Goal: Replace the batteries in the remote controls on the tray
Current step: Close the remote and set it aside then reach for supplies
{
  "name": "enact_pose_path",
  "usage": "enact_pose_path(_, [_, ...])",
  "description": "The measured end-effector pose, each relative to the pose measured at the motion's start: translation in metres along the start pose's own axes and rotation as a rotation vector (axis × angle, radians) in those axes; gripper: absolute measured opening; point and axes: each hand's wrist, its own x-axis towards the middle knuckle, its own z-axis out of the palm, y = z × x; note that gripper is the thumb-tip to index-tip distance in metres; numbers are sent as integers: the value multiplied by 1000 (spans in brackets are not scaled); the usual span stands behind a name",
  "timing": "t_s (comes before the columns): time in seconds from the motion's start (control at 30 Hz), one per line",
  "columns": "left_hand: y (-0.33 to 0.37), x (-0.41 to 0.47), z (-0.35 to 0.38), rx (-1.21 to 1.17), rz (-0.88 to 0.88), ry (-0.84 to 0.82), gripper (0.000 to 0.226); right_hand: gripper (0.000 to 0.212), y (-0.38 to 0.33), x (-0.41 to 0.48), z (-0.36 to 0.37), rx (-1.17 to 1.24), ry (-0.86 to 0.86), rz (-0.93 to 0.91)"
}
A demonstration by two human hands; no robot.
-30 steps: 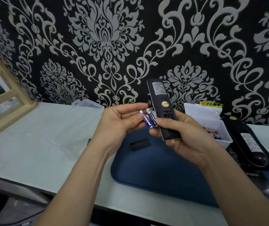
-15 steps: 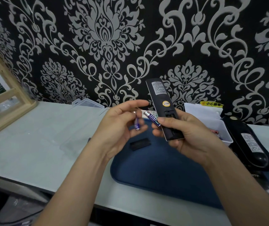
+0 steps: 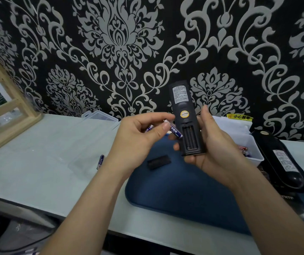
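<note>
My right hand [image 3: 213, 144] holds a black remote [image 3: 185, 116] upright with its back towards me; the battery bay [image 3: 189, 138] is open and looks empty. My left hand [image 3: 138, 137] pinches a blue battery [image 3: 175, 131] between thumb and forefinger, its tip close to the bay's left edge. A second blue battery [image 3: 149, 128] lies deeper in the same hand. The black battery cover [image 3: 159, 161] lies on the dark blue tray [image 3: 184, 190]. Another black remote [image 3: 283, 161] rests face down at the tray's right.
A white box [image 3: 252, 144] with several batteries stands behind my right hand. One loose battery [image 3: 100, 161] lies on the pale table [image 3: 46, 162] beside a clear plastic lid. A clear box [image 3: 101, 116] sits at the wall, a wooden frame [image 3: 9, 115] at far left.
My left hand has parted the two batteries, bringing one up to the bay. My right thumb has lifted off the bay, baring it, and the remote now stands more upright.
</note>
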Motion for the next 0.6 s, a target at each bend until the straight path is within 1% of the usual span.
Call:
enact_pose_path(0.07, [0,-2,6,73,44,0,18,65,1,0,2,0,0,-20])
enact_pose_path(0.17, [-3,-3,13,158,79,64,20,68,3,0,4,-26,-4,-34])
enact_pose_path(0.23, [-3,-4,15,240,119,76,21,70,4,0,5,-55,-5,-44])
enact_pose_path(0.3, [-4,-5,16,376,189,82,18,68,4,-1,8,-60,10,-53])
enact_pose_path(0.37, [-8,-5,17,528,303,114,17,67,4,-1,10,-54,44,-62])
enact_pose_path(0.43, [-13,-4,18,595,383,141,20,69,4,-1,12,-40,69,-72])
enact_pose_path(0.47, [-14,-4,19,608,395,152,22,69,4,-1,13,-37,80,-81])
enact_pose_path(0.6, [-22,-6,23,677,388,154,30,53,8,2,16,-48,162,-130])
